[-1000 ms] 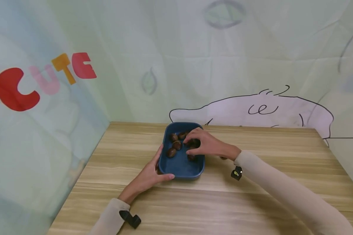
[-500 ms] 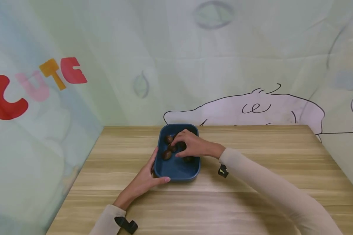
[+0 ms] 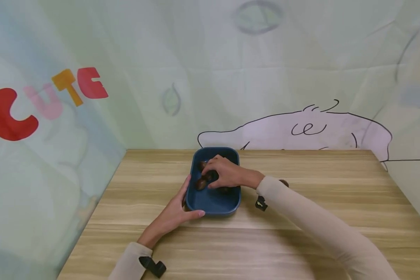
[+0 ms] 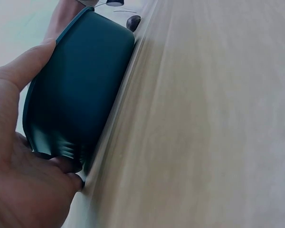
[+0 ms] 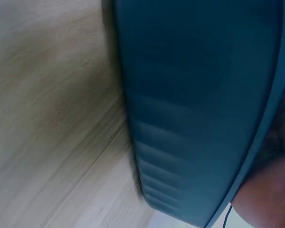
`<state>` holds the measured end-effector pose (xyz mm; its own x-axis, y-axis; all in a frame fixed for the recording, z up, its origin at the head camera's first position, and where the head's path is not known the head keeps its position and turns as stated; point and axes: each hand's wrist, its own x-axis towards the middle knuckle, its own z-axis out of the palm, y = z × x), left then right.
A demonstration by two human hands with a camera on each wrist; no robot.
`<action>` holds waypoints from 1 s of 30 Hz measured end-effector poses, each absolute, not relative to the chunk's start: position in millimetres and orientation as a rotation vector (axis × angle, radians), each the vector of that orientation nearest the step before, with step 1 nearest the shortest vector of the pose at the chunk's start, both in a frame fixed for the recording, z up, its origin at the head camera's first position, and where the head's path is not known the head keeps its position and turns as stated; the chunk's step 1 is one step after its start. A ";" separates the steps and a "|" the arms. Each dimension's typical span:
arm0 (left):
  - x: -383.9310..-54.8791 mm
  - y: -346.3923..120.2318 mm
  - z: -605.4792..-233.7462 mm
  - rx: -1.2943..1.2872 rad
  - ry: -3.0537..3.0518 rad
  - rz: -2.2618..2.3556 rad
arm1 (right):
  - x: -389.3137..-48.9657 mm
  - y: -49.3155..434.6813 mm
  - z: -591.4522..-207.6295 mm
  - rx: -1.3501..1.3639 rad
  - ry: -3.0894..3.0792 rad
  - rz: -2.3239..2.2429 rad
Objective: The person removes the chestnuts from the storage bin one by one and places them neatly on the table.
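Note:
A blue rectangular container (image 3: 215,204) stands on the wooden table with several brown, chestnut-like nuts (image 3: 200,184) inside. My left hand (image 3: 171,212) holds it at the near left corner, thumb on the front rim and fingers along the left side. In the left wrist view, that thumb (image 4: 31,64) lies at the rim and the other fingertips curl against the wall. My right hand (image 3: 225,173) reaches over the right rim, fingers bent and thumb apart among the nuts. Whether it pinches one is unclear. The right wrist view shows mostly the container's outer wall (image 5: 194,118).
Another brown nut (image 3: 284,182) lies on the table beyond my right sleeve, partly covered by it. The wooden tabletop (image 3: 231,249) ends at a printed cloth backdrop (image 3: 210,97) behind and on the left.
My right hand has moved left and deeper into the container, over the nuts. The left hand keeps its hold. The head view has shifted slightly.

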<state>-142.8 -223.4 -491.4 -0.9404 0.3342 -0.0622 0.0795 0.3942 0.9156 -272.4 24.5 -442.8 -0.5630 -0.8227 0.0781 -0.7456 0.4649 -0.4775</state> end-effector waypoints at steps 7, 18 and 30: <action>-142.6 -223.6 -491.2 0.364 2.398 1.587 | -276.9 14.4 -446.4 -1.389 2.520 -0.674; -143.9 -223.1 -491.1 0.359 2.393 1.590 | -275.6 10.1 -449.3 -1.371 2.549 -0.613; -143.8 -223.2 -493.2 0.388 2.403 1.599 | -262.5 2.0 -451.2 -1.475 2.597 -0.432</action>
